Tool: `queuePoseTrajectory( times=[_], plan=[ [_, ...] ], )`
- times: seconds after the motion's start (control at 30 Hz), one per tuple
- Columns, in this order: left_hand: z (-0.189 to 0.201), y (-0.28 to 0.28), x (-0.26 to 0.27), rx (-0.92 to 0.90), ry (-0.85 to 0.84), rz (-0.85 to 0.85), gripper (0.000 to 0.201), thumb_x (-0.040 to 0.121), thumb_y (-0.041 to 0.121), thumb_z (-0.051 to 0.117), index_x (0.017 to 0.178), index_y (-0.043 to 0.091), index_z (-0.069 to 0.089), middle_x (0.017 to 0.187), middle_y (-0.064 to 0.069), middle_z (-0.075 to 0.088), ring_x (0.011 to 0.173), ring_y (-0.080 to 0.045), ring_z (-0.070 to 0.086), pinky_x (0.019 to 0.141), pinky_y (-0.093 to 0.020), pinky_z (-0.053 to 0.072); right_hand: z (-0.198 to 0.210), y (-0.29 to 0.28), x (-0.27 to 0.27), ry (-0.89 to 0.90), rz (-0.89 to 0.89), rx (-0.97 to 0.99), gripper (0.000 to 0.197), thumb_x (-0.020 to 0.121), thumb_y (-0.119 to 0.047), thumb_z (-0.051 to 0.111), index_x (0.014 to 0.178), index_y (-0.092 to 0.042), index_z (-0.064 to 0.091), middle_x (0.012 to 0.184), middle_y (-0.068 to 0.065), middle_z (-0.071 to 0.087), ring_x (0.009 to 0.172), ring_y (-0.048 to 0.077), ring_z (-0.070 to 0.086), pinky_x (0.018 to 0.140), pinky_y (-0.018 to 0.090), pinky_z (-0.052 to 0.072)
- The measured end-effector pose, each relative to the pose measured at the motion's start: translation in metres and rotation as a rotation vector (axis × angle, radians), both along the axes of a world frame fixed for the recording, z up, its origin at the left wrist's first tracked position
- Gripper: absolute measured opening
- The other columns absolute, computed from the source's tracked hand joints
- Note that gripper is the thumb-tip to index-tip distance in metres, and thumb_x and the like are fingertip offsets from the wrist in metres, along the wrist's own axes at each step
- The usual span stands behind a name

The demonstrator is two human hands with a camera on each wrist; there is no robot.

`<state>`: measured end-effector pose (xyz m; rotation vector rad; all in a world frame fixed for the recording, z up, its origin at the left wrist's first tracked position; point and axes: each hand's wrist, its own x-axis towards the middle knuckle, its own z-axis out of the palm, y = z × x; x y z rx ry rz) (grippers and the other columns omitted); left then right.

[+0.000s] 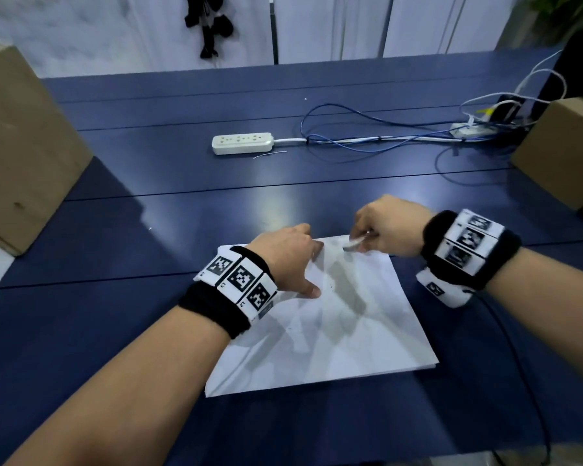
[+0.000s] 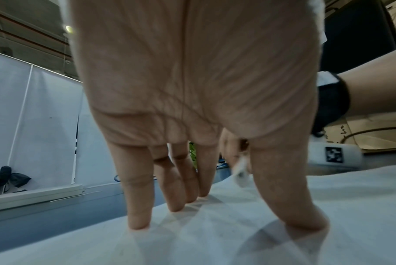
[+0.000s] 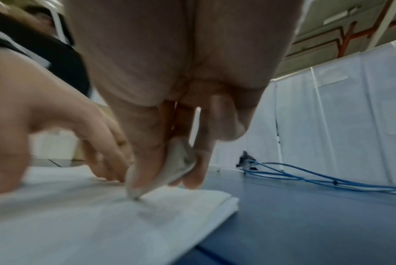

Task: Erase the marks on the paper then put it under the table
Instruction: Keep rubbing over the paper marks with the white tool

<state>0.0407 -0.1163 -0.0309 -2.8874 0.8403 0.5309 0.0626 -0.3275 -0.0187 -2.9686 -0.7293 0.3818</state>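
Paper [image 1: 350,331] lies flat on the blue bench [image 1: 115,314], pinned by the left hand [image 1: 288,260] with straight spread fingers, while the right hand [image 1: 384,230] pinches an eraser [image 3: 181,165] at its far edge; thin, floppy, probably best lifted by an edge.

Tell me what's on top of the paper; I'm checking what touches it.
The left hand presses its straight fingers on the paper; the eraser, pinched by the right hand, touches it. Marks beneath are hidden.
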Motion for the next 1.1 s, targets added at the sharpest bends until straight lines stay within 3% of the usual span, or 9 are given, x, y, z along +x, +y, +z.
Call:
queuePoseTrajectory(
  times=[0.13, 0.2, 0.33, 0.5, 0.73, 0.83, 0.93, 1.0, 1.1],
  plan=[
    [0.002, -0.001, 0.0, 0.015, 0.011, -0.006, 0.066, 0.076, 0.058, 0.073, 0.129, 0.023, 0.053, 0.117, 0.0, 0.044, 0.105, -0.022, 0.052, 0.067, -0.034, 0.04, 0.0, -0.004, -0.021, 0.176, 0.1, -0.04, 0.019, 0.081, -0.03, 0.073, 0.1, -0.029, 0.077, 0.087, -0.013, 0.069, 0.082, 0.009, 0.057, 0.074, 0.024, 0.043],
    [0.002, -0.001, 0.0, -0.001, 0.016, -0.006, 0.066, 0.076, 0.058, 0.073, 0.129, 0.025, 0.052, 0.117, 0.001, 0.044, 0.105, -0.022, 0.052, 0.07, -0.035, 0.044, -0.001, -0.002, -0.007, 0.094, -0.021, -0.018, 0.02, 0.081, -0.037, 0.073, 0.099, -0.03, 0.076, 0.08, -0.014, 0.068, 0.086, 0.013, 0.062, 0.074, 0.025, 0.046],
    [0.002, 0.0, -0.001, -0.001, 0.018, -0.013, 0.072, 0.076, 0.06, 0.071, 0.136, 0.029, 0.047, 0.118, 0.001, 0.043, 0.107, -0.022, 0.051, 0.073, -0.037, 0.047, -0.001, 0.002, 0.017, -0.055, -0.132, 0.027, 0.032, 0.079, -0.056, 0.067, 0.094, -0.029, 0.076, 0.087, -0.005, 0.073, 0.087, 0.021, 0.065, 0.072, 0.033, 0.055],
    [0.001, 0.0, 0.001, 0.011, 0.015, -0.005, 0.066, 0.076, 0.059, 0.072, 0.129, 0.023, 0.053, 0.118, 0.0, 0.043, 0.107, -0.022, 0.051, 0.069, -0.034, 0.042, 0.0, -0.006, -0.009, 0.13, 0.003, -0.06, 0.019, 0.078, -0.028, 0.076, 0.097, -0.028, 0.076, 0.08, -0.015, 0.067, 0.08, 0.008, 0.057, 0.078, 0.028, 0.052],
    [0.002, -0.002, 0.001, 0.0, 0.022, -0.01, 0.073, 0.075, 0.059, 0.073, 0.136, 0.029, 0.048, 0.117, 0.0, 0.043, 0.107, -0.022, 0.051, 0.077, -0.039, 0.05, -0.002, 0.0, 0.02, -0.036, -0.131, 0.025, 0.033, 0.078, -0.059, 0.068, 0.091, -0.029, 0.076, 0.083, -0.006, 0.073, 0.084, 0.02, 0.065, 0.07, 0.033, 0.056],
    [0.002, -0.002, 0.0, 0.007, 0.016, 0.002, 0.066, 0.075, 0.058, 0.073, 0.129, 0.025, 0.053, 0.117, 0.0, 0.044, 0.106, -0.023, 0.052, 0.073, -0.038, 0.049, -0.002, -0.003, 0.005, 0.007, -0.026, 0.02, 0.022, 0.08, -0.045, 0.07, 0.094, -0.029, 0.076, 0.09, -0.009, 0.073, 0.087, 0.016, 0.064, 0.078, 0.031, 0.053],
    [0.001, -0.002, 0.001, 0.027, 0.011, -0.005, 0.065, 0.076, 0.058, 0.073, 0.127, 0.022, 0.053, 0.118, -0.001, 0.044, 0.106, -0.023, 0.052, 0.068, -0.035, 0.043, -0.001, -0.007, -0.016, 0.172, 0.093, -0.051, 0.018, 0.079, -0.032, 0.074, 0.097, -0.03, 0.076, 0.085, -0.015, 0.069, 0.075, 0.003, 0.055, 0.074, 0.024, 0.045],
    [0.001, -0.002, 0.002, 0.013, 0.015, -0.008, 0.065, 0.076, 0.058, 0.073, 0.127, 0.023, 0.053, 0.118, 0.0, 0.044, 0.105, -0.023, 0.052, 0.068, -0.035, 0.044, -0.002, -0.005, -0.01, 0.105, 0.033, -0.004, 0.016, 0.079, -0.038, 0.072, 0.093, -0.03, 0.076, 0.073, -0.017, 0.066, 0.069, -0.002, 0.054, 0.074, 0.026, 0.049],
    [0.0, -0.002, 0.002, 0.001, 0.024, -0.012, 0.068, 0.075, 0.058, 0.073, 0.131, 0.026, 0.051, 0.117, 0.001, 0.043, 0.106, -0.023, 0.052, 0.071, -0.036, 0.047, -0.002, -0.002, 0.011, -0.04, -0.1, 0.032, 0.036, 0.078, -0.061, 0.062, 0.088, -0.029, 0.076, 0.077, -0.011, 0.072, 0.078, 0.014, 0.063, 0.072, 0.034, 0.057]
  ],
)
